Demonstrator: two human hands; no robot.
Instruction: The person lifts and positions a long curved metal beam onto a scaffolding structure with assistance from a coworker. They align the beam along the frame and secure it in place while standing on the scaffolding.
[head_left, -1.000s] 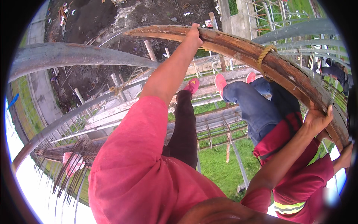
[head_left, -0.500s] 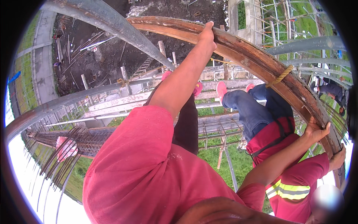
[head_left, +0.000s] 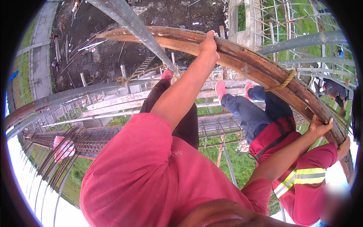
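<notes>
A long, weathered wooden beam (head_left: pixel 252 62) with a ragged upper edge runs across the view, bent by the lens. A yellow rope (head_left: pixel 284 83) is looped around it. My left hand (head_left: pixel 209 47), arm stretched far out, is closed over its upper edge. Further right along the same beam, my right hand (head_left: pixel 320 127) grips it with the thumb and fingers around the edge. Just beyond, a co-worker's hand (head_left: pixel 343 148) also holds the beam near its right end. The beam's left end (head_left: pixel 104 36) passes behind a grey metal pole (head_left: pixel 138 28).
A co-worker in a red shirt (head_left: pixel 278 142) with a reflective band stands close on my right. Curved metal pipes (head_left: pixel 75 90) cross at left and right. White planks (head_left: pixel 124 103) and rebar cages (head_left: pixel 85 142) lie below, with dark ground further down. Another person (head_left: pixel 334 90) is at far right.
The beam's left end has come into sight past the metal pole, lower in the view. Both my hands keep their hold. The co-worker has leaned slightly, still gripping the beam.
</notes>
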